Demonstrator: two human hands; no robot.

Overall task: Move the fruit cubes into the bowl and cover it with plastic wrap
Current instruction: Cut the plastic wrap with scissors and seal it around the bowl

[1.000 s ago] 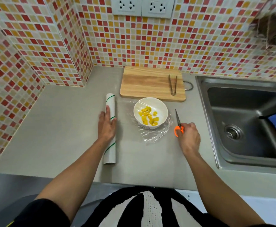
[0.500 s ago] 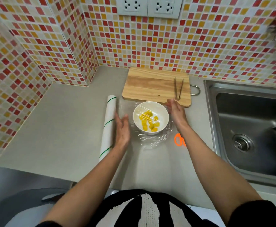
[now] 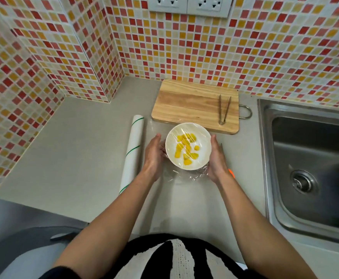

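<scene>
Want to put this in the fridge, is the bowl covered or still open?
Covered. Plastic wrap stretches glossy across the bowl rim over the fruit cubes; loose wrap bunches below the near side.

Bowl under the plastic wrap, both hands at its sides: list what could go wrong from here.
1. Loose plastic wrap bunches on the counter at the near side of the bowl; left untucked, the seal may lift there.
2. The left hand and right hand press inward from opposite sides; uneven pressure might tip the bowl and shift the fruit cubes.
3. The scissors lie just beside the right hand; its wrist could brush the blades.
</scene>
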